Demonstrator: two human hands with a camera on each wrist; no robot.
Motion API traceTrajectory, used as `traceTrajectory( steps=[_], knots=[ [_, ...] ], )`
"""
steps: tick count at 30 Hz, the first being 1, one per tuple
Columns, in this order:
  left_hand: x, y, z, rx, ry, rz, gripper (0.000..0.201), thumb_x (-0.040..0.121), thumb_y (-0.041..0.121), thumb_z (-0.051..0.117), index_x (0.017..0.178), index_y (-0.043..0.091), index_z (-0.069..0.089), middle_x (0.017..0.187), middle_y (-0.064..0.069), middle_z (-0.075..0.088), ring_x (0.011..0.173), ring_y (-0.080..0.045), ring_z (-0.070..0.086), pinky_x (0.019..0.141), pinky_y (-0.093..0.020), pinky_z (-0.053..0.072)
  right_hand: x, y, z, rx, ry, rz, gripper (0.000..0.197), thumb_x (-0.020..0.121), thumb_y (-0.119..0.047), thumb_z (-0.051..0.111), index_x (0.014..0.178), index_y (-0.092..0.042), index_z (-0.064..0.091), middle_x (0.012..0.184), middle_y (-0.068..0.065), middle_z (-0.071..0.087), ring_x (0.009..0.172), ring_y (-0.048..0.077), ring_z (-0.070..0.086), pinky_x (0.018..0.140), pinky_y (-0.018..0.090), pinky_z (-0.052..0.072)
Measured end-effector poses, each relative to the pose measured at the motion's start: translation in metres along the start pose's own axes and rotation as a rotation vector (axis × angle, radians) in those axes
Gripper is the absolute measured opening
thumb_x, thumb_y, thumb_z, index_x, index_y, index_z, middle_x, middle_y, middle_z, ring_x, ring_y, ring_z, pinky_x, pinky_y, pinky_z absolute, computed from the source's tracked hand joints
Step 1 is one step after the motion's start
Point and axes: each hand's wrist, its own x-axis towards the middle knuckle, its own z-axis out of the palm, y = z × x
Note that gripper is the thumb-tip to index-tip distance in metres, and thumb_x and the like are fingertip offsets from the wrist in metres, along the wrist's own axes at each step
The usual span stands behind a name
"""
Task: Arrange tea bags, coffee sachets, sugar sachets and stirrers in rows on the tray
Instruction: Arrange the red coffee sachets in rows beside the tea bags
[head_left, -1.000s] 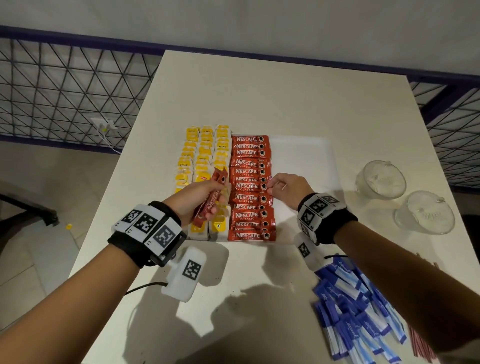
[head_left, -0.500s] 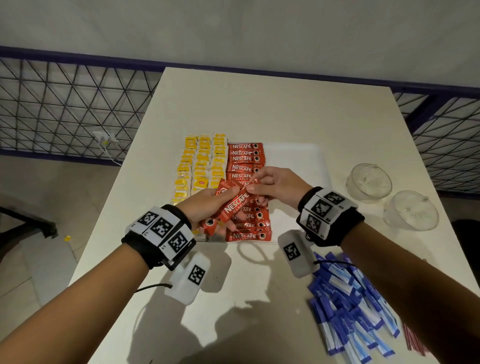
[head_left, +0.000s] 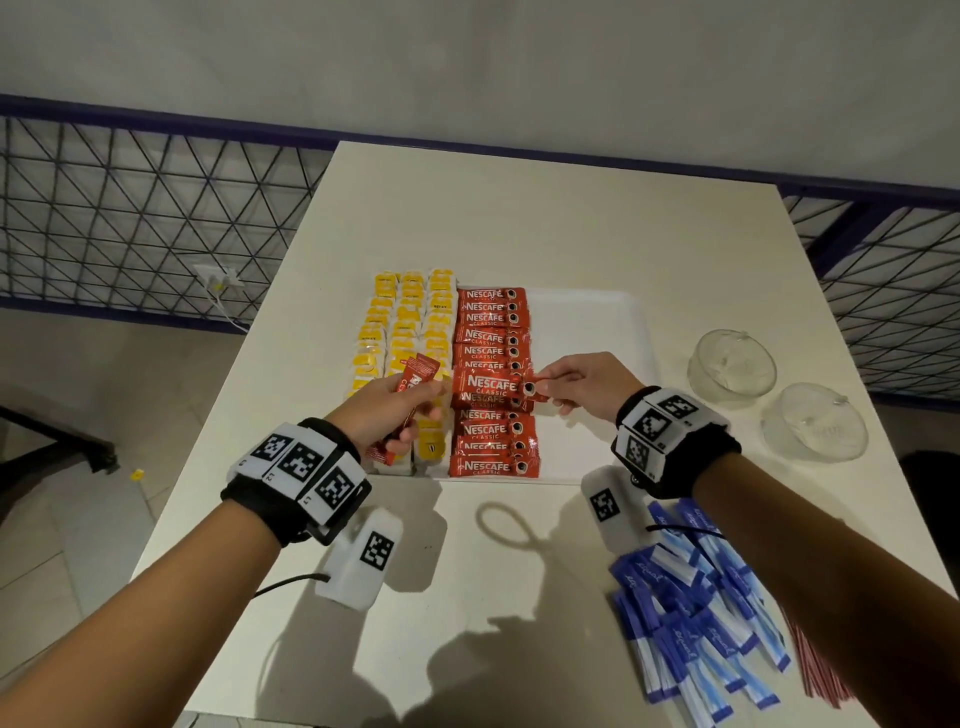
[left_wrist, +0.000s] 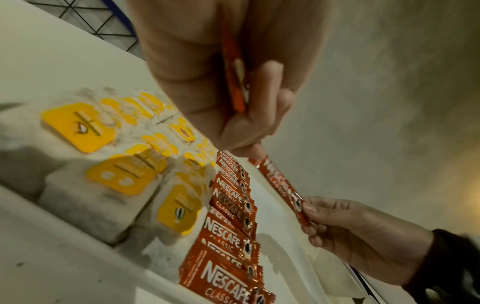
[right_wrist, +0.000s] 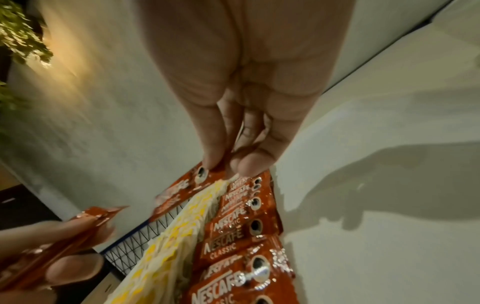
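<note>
**A:** While it hangs just above the red row, where is the sachet going?

**B:** The red foil Nescafé coffee sachet (head_left: 491, 385) is pinched at its end by the right hand (head_left: 582, 384), over the column of red coffee sachets (head_left: 493, 431) on the flat white rectangular tray (head_left: 587, 332).

**A:** And the other hand?

**B:** The left hand (head_left: 387, 410) grips a spare red coffee sachet (head_left: 410, 402), fingers curled round it.

**A:** How far along?

**B:** Yellow-tagged white tea bags (head_left: 405, 332) fill three columns; coffee looks nearly done. The blue-and-white paper sugar sachets (head_left: 696, 613) and thin red stirrers (head_left: 815, 665) lie heaped on the white table (head_left: 519, 208), off the tray. Two clear glass cups (head_left: 769, 395) stand nearby.
</note>
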Motion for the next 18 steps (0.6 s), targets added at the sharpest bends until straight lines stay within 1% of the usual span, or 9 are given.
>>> traceTrajectory(
  steps=[4,5,8,11,12,13,15,16,18],
  knots=[
    [-0.002,-0.007,-0.005,-0.039,0.012,-0.017,0.009,0.095,0.018,0.052,0.091,0.01,0.051,0.065,-0.003,0.051,0.031,-0.007,0.031,0.032,-0.012,0.021,0.008,0.007,0.006,-0.055,0.034,0.047,0.015,0.085,-0.015,0.065,0.1,-0.012,0.065,0.075,-0.005,0.059,0.068,0.015,0.054,0.073,0.029,0.049],
    [-0.002,-0.009,-0.007,-0.048,0.013,-0.018,0.008,0.094,0.017,0.052,0.091,0.01,0.052,0.065,-0.003,0.05,0.031,-0.007,0.031,0.031,-0.012,0.021,0.01,0.008,0.008,-0.064,0.041,0.054,0.017,0.085,-0.015,0.064,0.101,-0.011,0.066,0.076,-0.005,0.059,0.07,0.014,0.053,0.071,0.028,0.048],
    [-0.003,-0.014,-0.01,-0.07,0.024,-0.026,0.009,0.094,0.017,0.052,0.087,0.011,0.052,0.064,-0.003,0.048,0.032,-0.007,0.031,0.031,-0.013,0.022,0.016,0.011,0.017,-0.078,0.042,0.056,0.021,0.086,-0.013,0.063,0.106,-0.007,0.066,0.082,-0.002,0.06,0.07,0.009,0.051,0.061,0.018,0.04],
    [-0.005,-0.018,-0.012,-0.083,0.036,-0.037,0.005,0.094,0.016,0.052,0.091,0.011,0.054,0.063,-0.002,0.045,0.032,-0.006,0.031,0.031,-0.012,0.022,0.019,0.012,0.025,-0.079,0.034,0.077,0.021,0.085,-0.011,0.064,0.105,-0.005,0.065,0.083,-0.003,0.059,0.071,0.008,0.052,0.058,0.015,0.037],
    [-0.006,-0.019,-0.013,-0.085,0.039,-0.04,0.005,0.094,0.016,0.052,0.092,0.012,0.054,0.063,-0.002,0.045,0.032,-0.006,0.031,0.031,-0.012,0.022,0.02,0.012,0.027,-0.074,0.035,0.089,0.02,0.085,-0.01,0.064,0.104,-0.004,0.066,0.084,-0.002,0.06,0.076,0.011,0.056,0.062,0.017,0.041],
    [-0.007,-0.019,-0.014,-0.086,0.043,-0.042,0.005,0.094,0.016,0.052,0.092,0.012,0.054,0.063,-0.002,0.044,0.032,-0.005,0.03,0.031,-0.012,0.022,0.021,0.013,0.028,-0.069,0.043,0.101,0.019,0.084,-0.009,0.064,0.103,-0.003,0.066,0.088,0.001,0.061,0.084,0.018,0.06,0.072,0.022,0.048],
    [-0.008,-0.021,-0.016,-0.09,0.053,-0.047,0.005,0.094,0.016,0.052,0.093,0.012,0.055,0.063,-0.001,0.044,0.033,-0.005,0.03,0.031,-0.013,0.021,0.024,0.016,0.03,-0.062,0.051,0.119,0.015,0.084,-0.009,0.065,0.099,-0.004,0.066,0.095,0.006,0.061,0.101,0.027,0.061,0.092,0.035,0.049],
    [-0.008,-0.022,-0.017,-0.095,0.055,-0.049,0.005,0.094,0.016,0.053,0.093,0.012,0.055,0.062,-0.001,0.044,0.033,-0.005,0.03,0.031,-0.013,0.021,0.025,0.018,0.03,-0.059,0.048,0.127,0.014,0.084,-0.009,0.065,0.097,-0.005,0.066,0.097,0.006,0.061,0.102,0.028,0.06,0.094,0.036,0.048],
    [-0.008,-0.023,-0.019,-0.104,0.05,-0.047,0.005,0.093,0.017,0.054,0.091,0.013,0.054,0.061,-0.001,0.044,0.033,-0.006,0.029,0.032,-0.013,0.021,0.025,0.02,0.028,-0.069,0.041,0.135,0.018,0.084,-0.011,0.065,0.101,-0.003,0.065,0.095,0.005,0.059,0.093,0.021,0.059,0.082,0.026,0.047]
  ],
)
